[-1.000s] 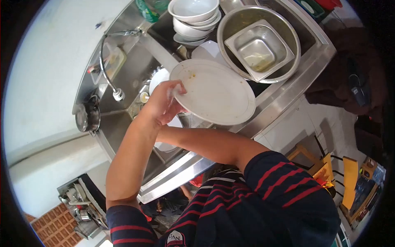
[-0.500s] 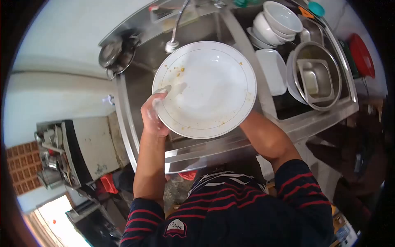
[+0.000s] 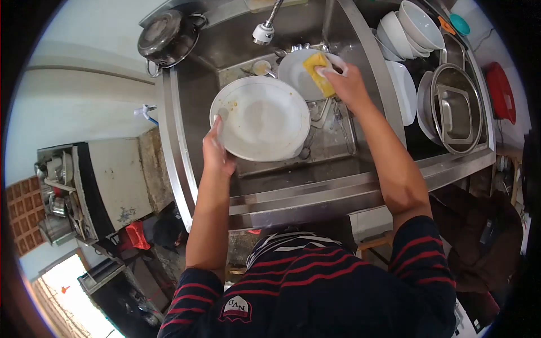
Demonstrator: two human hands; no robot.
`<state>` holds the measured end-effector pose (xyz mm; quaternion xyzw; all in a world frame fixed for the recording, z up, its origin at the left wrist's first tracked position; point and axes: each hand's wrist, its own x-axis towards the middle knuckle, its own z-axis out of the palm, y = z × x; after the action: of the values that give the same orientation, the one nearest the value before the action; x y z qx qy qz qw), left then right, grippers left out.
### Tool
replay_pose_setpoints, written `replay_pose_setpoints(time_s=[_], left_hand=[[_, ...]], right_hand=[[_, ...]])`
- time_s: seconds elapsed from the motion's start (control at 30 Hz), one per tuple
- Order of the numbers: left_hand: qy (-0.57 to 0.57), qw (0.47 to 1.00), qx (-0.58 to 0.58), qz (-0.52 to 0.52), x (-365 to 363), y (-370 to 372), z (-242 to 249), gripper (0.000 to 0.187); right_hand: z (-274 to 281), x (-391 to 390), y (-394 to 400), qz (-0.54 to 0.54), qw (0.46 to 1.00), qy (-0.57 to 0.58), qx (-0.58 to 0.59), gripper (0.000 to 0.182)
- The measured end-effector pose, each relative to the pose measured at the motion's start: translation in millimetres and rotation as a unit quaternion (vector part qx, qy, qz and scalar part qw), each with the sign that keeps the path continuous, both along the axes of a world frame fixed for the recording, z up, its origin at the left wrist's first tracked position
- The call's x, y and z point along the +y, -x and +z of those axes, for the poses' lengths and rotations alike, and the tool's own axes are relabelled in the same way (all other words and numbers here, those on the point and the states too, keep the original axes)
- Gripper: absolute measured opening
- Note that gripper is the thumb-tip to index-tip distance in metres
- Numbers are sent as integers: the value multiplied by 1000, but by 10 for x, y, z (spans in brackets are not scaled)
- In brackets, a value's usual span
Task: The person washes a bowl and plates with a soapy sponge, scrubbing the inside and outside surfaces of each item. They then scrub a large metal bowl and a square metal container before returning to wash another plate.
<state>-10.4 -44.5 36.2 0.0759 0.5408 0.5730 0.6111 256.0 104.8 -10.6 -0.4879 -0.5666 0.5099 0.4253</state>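
Observation:
My left hand [image 3: 217, 147] grips the left rim of a white plate [image 3: 262, 121], thumb on top, over the sink. Food bits cling to the plate's upper left and a few lie near its right edge. Up and to the right, my right hand [image 3: 342, 81] holds a yellow sponge [image 3: 319, 74], fingers around its upper right side. Below the sponge, another whitish dish [image 3: 294, 70] lies in the sink [image 3: 270, 180], with cutlery [image 3: 338, 121] and a small light round item [image 3: 261, 67] near it.
A white-headed faucet [image 3: 263, 34] hangs over the sink's back. A lidded metal pot [image 3: 169, 39] stands on the left corner. Stacked white bowls [image 3: 414, 31], a white rectangular dish [image 3: 401, 93] and metal basins [image 3: 457, 110] fill the right side. A red basin [image 3: 500, 93] is farther right.
The plate has moved lower and farther from the head. My right hand, hidden under the plate before, now shows to its right with the sponge. The dish and cutlery in the sink have come into view.

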Motion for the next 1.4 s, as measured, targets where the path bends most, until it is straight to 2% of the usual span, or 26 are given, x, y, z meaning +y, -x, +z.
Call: replay_pose_setpoints(time_s=[0.03, 0.1, 0.13, 0.2, 0.27, 0.33, 0.37, 0.43, 0.47, 0.53, 0.57, 0.6, 0.67, 0.7, 0.77, 0.8, 0.87, 0.93, 1.0, 1.07, 1.1, 1.13, 1.2, 1.23, 1.27, 1.4], left_hand=[[-4, 1000, -10, 4, 62, -27, -50, 51], [14, 1000, -6, 15, 213, -69, -170, 50], [15, 1000, -9, 15, 265, -109, -171, 50], [29, 1000, -1, 6, 378, -202, -143, 50], [28, 1000, -4, 13, 445, -269, -198, 52], [-56, 998, -30, -19, 458, -334, -287, 52], [-52, 998, -34, -18, 428, -374, -326, 52], [-23, 997, -44, -66, 381, -519, -231, 49], [-21, 997, -45, -66, 360, -557, -272, 49], [-26, 994, -59, -87, 305, -656, -268, 49], [-18, 995, -50, -81, 286, -696, -252, 49], [-17, 995, -51, -83, 280, -735, -249, 49], [-5, 996, 1, -87, 282, -802, -245, 51], [9, 997, -5, -81, 310, -815, -216, 47], [-1, 998, 3, -60, 336, -900, -53, 48], [-9, 999, 11, -38, 342, -940, -11, 49], [-29, 998, 27, -54, 378, -890, -71, 51], [-15, 997, 44, -53, 367, -899, -89, 51], [-9, 997, 45, -59, 371, -863, -204, 51], [-20, 992, 113, -57, 415, -728, -517, 50], [-37, 992, 103, -63, 389, -790, -381, 48], [-36, 992, 100, -62, 411, -789, -310, 48], [-39, 991, 94, -88, 396, -729, -270, 46], [-76, 968, 210, -111, 405, -681, -366, 45], [-75, 969, 209, -106, 394, -633, -449, 45], [-45, 992, 119, -7, 375, -834, -121, 40]], right_hand=[[28, -21, 2, -2, 1000, 1, -3, 52], [84, -107, 14, 97, 983, -111, -108, 47], [121, -178, 49, 97, 983, -110, -111, 47], [202, -330, 137, 184, 925, -238, -233, 45], [293, -403, 174, 226, 904, -236, -276, 44], [368, -441, 200, 362, 873, -168, -281, 50], [355, -499, 256, 365, 872, -163, -284, 50], [317, -591, 406, 351, 899, -201, -165, 47], [284, -601, 449, 351, 900, -199, -165, 47], [183, -631, 509, 214, 945, -213, -124, 42], [122, -611, 525, 165, 948, -239, -128, 36], [109, -547, 503, 164, 949, -238, -129, 36], [90, -380, 428, 52, 935, -256, -241, 37], [32, -295, 353, 52, 935, -255, -241, 37], [-89, -143, 137, -53, 870, -269, -410, 36], [-27, -125, 64, -55, 870, -269, -410, 36], [89, -44, -94, -151, 879, -279, -355, 40], [202, -88, -59, -150, 894, -287, -311, 42], [221, -182, 45, 69, 945, -236, -215, 44], [111, -356, 310, 119, 943, -242, -197, 44], [58, -406, 376, 166, 938, -249, -176, 43], [12, -378, 368, 167, 937, -248, -178, 43], [-105, -269, 349, 91, 920, -309, -225, 43], [-106, -193, 291, 78, 913, -319, -241, 41], [-111, -164, 224, 52, 916, -288, -275, 38], [-60, -132, 43, 92, 878, -285, -373, 34]])
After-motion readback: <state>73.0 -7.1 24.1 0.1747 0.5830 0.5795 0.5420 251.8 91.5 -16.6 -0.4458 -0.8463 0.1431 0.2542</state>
